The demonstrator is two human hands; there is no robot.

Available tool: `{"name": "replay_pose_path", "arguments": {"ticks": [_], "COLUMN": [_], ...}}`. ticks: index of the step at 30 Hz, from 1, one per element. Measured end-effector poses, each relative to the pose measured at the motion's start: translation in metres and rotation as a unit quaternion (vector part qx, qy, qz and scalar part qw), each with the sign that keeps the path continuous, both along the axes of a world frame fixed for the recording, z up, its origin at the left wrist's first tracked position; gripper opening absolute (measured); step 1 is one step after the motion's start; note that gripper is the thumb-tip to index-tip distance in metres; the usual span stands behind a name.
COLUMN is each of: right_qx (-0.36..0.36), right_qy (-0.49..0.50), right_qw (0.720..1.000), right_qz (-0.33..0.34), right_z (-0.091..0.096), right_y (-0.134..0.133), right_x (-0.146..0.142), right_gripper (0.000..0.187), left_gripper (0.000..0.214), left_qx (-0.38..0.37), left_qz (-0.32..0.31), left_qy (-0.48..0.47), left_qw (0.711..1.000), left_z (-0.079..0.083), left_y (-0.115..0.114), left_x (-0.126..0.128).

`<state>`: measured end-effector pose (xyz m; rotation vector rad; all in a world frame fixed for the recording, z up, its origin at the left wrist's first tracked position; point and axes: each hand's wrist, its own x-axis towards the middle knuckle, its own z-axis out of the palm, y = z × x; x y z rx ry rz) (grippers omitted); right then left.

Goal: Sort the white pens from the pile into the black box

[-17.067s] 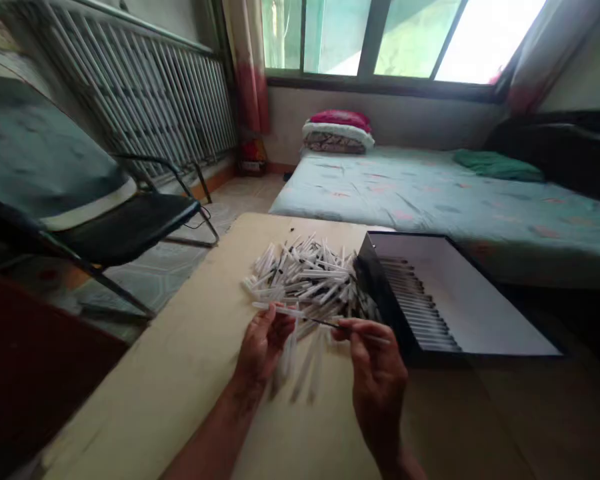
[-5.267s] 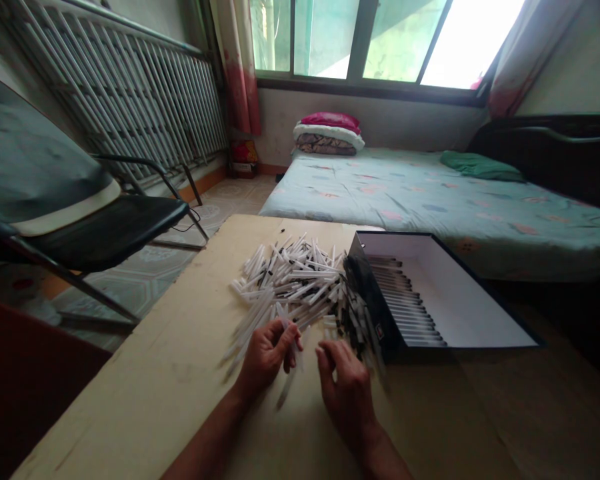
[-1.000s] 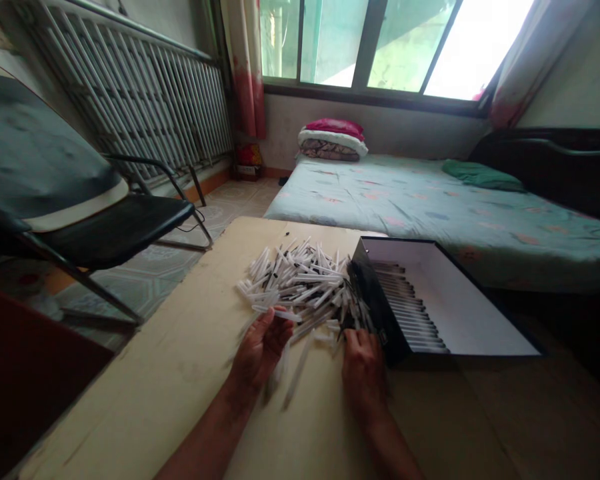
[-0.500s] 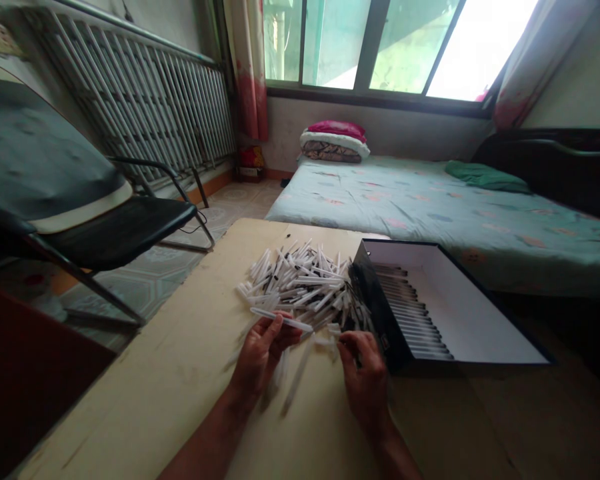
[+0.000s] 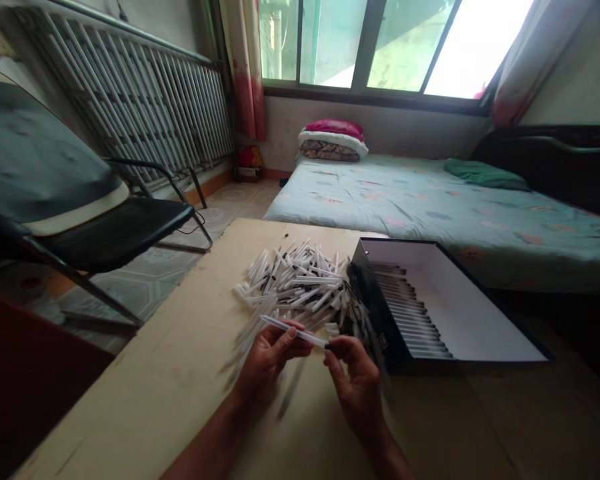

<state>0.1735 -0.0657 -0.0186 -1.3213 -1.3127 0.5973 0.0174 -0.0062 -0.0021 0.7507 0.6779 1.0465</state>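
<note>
My left hand (image 5: 267, 357) is closed around a white pen (image 5: 276, 323), its pointed end up and to the left. At the pen's lower right end, the fingertips of my right hand (image 5: 357, 383) pinch a small black end piece (image 5: 328, 346); whether it is a plug or a cap I cannot tell. The piece touches or nearly touches the barrel. Just beyond both hands lies a loose pile of white pen parts (image 5: 300, 280) mixed with small black pieces. Right of the pile stands an open dark box (image 5: 375, 310), where several pens (image 5: 423, 323) lie side by side along its left part.
All this rests on a pale yellow table (image 5: 170, 360). A bed (image 5: 380, 193) adjoins its far side. To the left are a black folding chair (image 5: 130, 223) and a metal rail frame (image 5: 155, 100) against the wall. A window (image 5: 355, 47) is at the back.
My right hand has moved left from beside the pile to the pen's end, bringing the black piece there. My left hand has shifted slightly right and down, still holding the pen.
</note>
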Motion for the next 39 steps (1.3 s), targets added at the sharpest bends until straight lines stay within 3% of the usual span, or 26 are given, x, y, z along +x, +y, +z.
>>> {"name": "replay_pose_path", "arguments": {"ticks": [11,20,27,32,39], "right_qx": [-0.07,-0.06,-0.054,-0.077,-0.071], "right_qy": [0.103,-0.02,-0.041,-0.051,-0.051], "right_qw": [0.992,0.998,0.997,0.995,0.995], "right_qz": [0.012,0.009,0.039,0.044,0.055], "right_z": [0.0034,-0.0007,0.0018,-0.0005,0.0023], "right_y": [0.0,-0.0012,-0.001,-0.0021,-0.0018], "right_x": [-0.0039,-0.0007,-0.0015,-0.0016,-0.0049], "right_gripper": [0.017,0.037,0.022,0.039,0.021], "left_gripper": [0.016,0.019,0.019,0.02,0.021], "left_qx": [0.009,0.019,0.026,0.035,0.023], "left_qz": [-0.027,-0.032,-0.013,-0.024,-0.019], "left_qy": [-0.01,0.028,0.033,0.036,0.037], "left_qw": [1.0,0.999,0.999,0.998,0.999], "left_z": [-0.0028,0.0004,-0.0021,-0.0034,-0.003], "left_y": [-0.001,-0.0025,0.0013,0.0007,0.0016], "left_x": [0.002,0.003,-0.0017,-0.0016,-0.0019]}}
